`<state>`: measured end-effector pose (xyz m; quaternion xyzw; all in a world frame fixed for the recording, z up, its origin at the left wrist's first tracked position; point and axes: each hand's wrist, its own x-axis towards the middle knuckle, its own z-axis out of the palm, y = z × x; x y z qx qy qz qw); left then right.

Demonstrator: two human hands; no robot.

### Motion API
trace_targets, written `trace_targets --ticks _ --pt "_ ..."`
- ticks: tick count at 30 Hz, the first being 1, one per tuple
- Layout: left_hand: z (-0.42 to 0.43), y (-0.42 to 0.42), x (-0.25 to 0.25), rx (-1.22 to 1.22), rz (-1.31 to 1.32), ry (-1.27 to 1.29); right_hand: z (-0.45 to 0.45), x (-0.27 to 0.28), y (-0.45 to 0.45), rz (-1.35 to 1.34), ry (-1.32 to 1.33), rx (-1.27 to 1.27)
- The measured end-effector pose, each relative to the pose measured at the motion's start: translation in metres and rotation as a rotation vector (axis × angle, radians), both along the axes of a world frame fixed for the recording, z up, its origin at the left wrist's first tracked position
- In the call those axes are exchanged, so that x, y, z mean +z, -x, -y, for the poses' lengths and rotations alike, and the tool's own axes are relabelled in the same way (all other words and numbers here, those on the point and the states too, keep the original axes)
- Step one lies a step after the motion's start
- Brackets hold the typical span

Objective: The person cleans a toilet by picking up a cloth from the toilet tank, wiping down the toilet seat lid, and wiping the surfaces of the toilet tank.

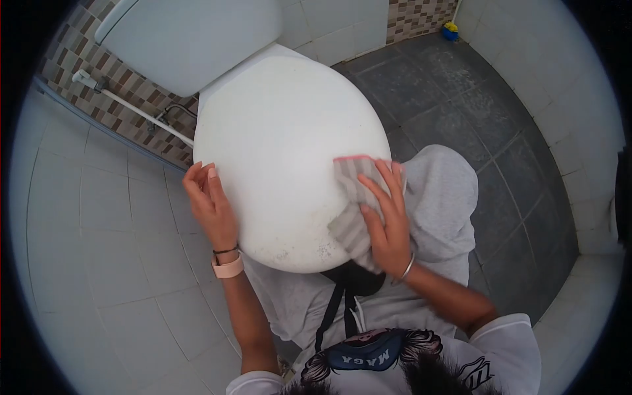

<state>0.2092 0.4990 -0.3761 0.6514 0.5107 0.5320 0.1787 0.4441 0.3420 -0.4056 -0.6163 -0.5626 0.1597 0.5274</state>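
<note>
Floor (454,112): dark grey tiles at the right.
Lid (289,145): white, closed, in front of the tank (191,43); by my judgement, leaning hard on one edge could make it shift.
Cloth (353,181): striped, with pink border, bunched on the right front part of the lid; its loose fold could slip over the edge if pushed outward.
Right hand (390,230): on the cloth, fingers spread wide, not closed round it; the cloth could slide out from under them if the pressure is light.
Left hand (212,205): at the left edge of the lid, fingers loosely bent and narrow; whether they grip it, I cannot tell.
Marks (324,251): dark specks near the front edge; too light a rub could leave them.
</note>
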Motion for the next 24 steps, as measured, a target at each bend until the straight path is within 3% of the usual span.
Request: trace_targets --ticks 9,15,24 --pt "0.001 0.006 0.000 -0.038 -0.048 0.014 -0.136 0.010 -0.084 0.133 0.011 0.200" --pt "0.001 0.007 0.001 -0.046 0.028 0.031 -0.109 0.007 -0.063 0.172 -0.010 0.130" --pt "0.001 0.004 0.003 -0.005 0.103 -0.002 -0.006 0.025 0.018 0.623 0.078 0.159"
